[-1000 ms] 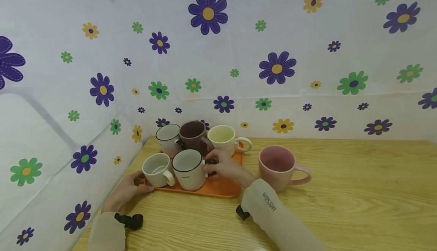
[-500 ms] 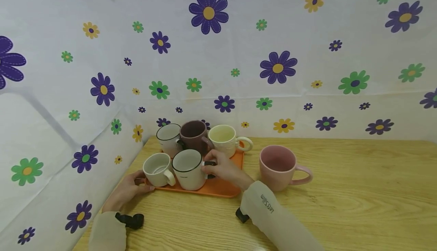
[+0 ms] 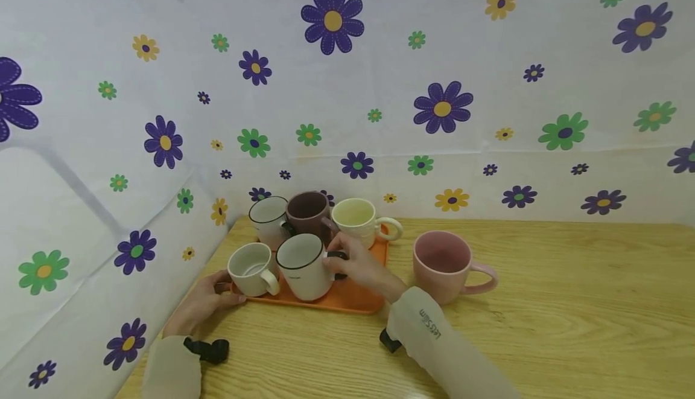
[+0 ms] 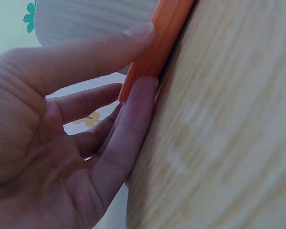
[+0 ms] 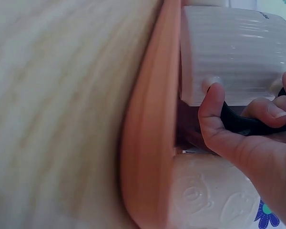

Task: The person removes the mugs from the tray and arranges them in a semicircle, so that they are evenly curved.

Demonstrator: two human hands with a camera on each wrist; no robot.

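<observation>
White with a black rim: held the front mug (image 3: pixel 305 275) by its black handle (image 3: pixel 339 255) with the right hand (image 3: pixel 358 265), with fingers (image 5: pixel 269 113) curled round it. Compared with half a second ago, moved it slightly right and tipped it a little, swinging the base further right than the rim. Widened the gap to the beige mug (image 3: pixel 248 277) on its left. Kept it over the front part of the orange tray (image 3: pixel 350 302); could not tell about contact between base and tray.

Gripped the tray's near left corner with the left hand (image 3: pixel 202 305), with thumb and fingers bent round the edge, just beside the beige mug. Saw no clear shift there since the earlier frame.

Noted in the back row, unmoved, left to right: another black-rimmed mug (image 3: pixel 267 231), a brown mug (image 3: pixel 305 223), a pale yellow mug (image 3: pixel 365 233) just behind the right hand. Found the pink mug (image 3: pixel 441 278) in the same spot as before, off the tray, upright on the wooden counter (image 3: pixel 570 302), to the right of the right wrist.
</observation>
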